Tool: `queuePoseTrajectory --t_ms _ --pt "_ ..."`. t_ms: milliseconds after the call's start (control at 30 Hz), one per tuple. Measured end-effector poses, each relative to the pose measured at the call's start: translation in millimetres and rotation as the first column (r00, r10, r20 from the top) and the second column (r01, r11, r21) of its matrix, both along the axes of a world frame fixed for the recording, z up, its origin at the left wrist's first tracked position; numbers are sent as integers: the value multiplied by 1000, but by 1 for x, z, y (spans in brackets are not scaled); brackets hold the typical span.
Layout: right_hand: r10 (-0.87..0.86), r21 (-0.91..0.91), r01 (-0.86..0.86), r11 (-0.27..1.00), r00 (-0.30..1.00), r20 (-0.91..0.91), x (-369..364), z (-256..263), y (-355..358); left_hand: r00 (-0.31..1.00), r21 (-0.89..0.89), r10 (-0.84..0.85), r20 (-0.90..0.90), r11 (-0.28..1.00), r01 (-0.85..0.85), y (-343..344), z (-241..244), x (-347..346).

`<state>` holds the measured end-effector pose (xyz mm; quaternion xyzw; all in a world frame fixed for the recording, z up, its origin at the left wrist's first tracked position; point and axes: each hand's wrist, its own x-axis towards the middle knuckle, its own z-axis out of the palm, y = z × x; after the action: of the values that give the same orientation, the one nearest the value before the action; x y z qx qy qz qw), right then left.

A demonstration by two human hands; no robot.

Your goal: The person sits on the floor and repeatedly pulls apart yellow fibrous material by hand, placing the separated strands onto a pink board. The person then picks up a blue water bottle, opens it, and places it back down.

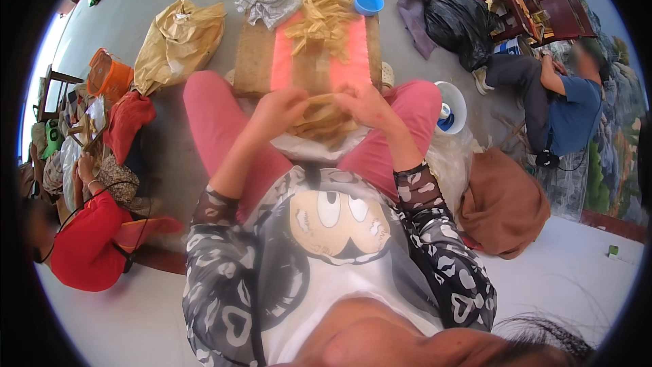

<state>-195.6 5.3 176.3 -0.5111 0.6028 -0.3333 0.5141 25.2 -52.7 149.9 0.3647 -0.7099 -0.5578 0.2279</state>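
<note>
My left hand [281,108] and my right hand [360,106] are raised above my lap, thumbs and fingers pinched together. A thin tan strip [321,98], like dried leaf or husk, seems to stretch between them; blur hides its ends. Below it lies a heap of similar tan strips [326,126] on a white plastic sheet or bag [326,150] between my knees. Ahead is a low wooden table [254,61] with a pink mat [351,69]. Its far half bears a larger pile of tan strips [326,15].
A checked cloth [277,0] and a blue bowl [369,2] sit at the table's far corners. A yellowish sack [181,41] stands left. A white bucket [453,107] is by my right knee. People sit left [91,239] and right [575,102].
</note>
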Motion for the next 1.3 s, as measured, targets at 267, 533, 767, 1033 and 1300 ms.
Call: queuePoseTrajectory --t_ms 267,533,767,1033,1300 --pt "-300 -367 164 916 886 -353 7 -29 -45 972 -839 199 129 544 0 -54 -26 -32" --pt "-180 -246 29 969 765 -618 -13 -87 -59 914 -798 235 330 587 137 -51 -19 -37" --pt "-171 146 141 979 960 221 -2 -41 -10 923 451 228 -310 890 -68 -28 -5 -5" --pt "-214 340 1 940 780 588 32 -19 21 839 377 205 -504 926 0 22 -13 -25" --pt "-227 355 -61 933 666 710 31 -7 32 851 569 198 -487 810 138 36 0 -24"
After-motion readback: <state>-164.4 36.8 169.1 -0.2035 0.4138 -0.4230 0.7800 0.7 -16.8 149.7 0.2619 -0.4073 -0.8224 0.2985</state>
